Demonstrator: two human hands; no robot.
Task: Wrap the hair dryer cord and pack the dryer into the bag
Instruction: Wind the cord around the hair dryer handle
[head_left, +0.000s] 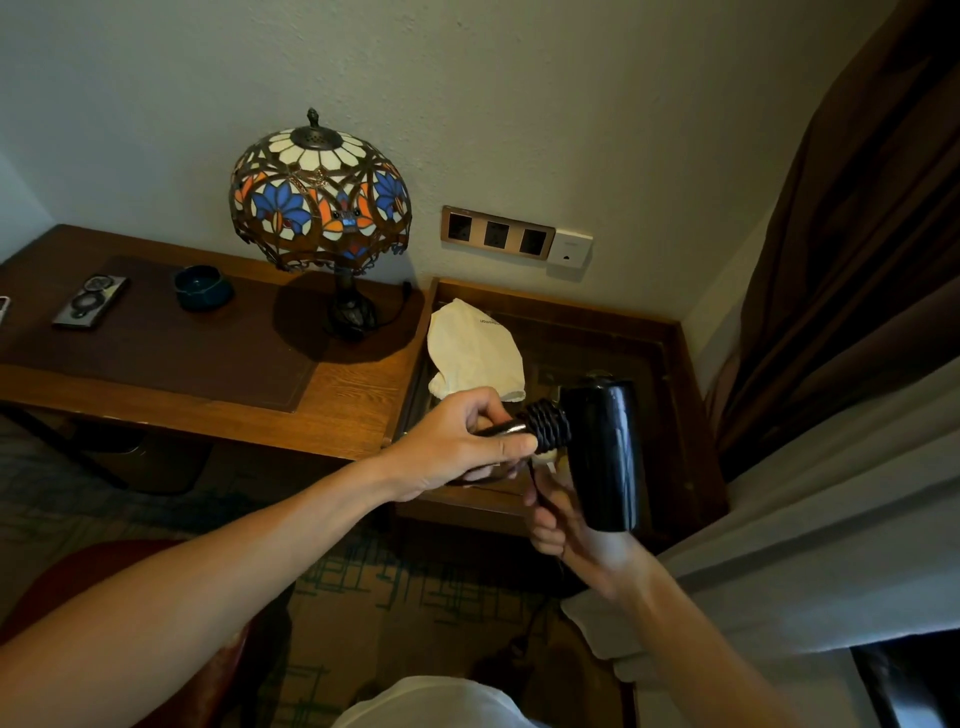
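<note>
Clearly, you were partway through the winding. At the left edge of the frame the wooden desk (332, 400) carried only bystanders: a flat patterned object (91, 301), a dark blue bowl (202, 287) and a stained-glass lamp (320, 195), none of them part of the job.

Moving toward the centre, your left hand (457, 452) was closed around the end of the hair dryer (602, 457) handle, thumb and fingers gripping it just left of the finished turns. The cord (545, 423) already sat in tight coils around that handle, stacked up against the black barrel, so most of the wrapping looked done. Above those coils, the white cloth bag (472, 351) lay flat and empty on the lower side table (680, 364), near the dryer but not touching it.

To the right and lower, your right hand (561, 512) was pinched on the loose run of cord, which hung below the dryer and trailed down toward the carpet. How much remained, I could not tell; the plug was not visible. The triple wall socket (497, 233) in the upper centre looked empty.

By my reckoning, the last turns, securing the end, and all of the packing were still ahead.
</note>
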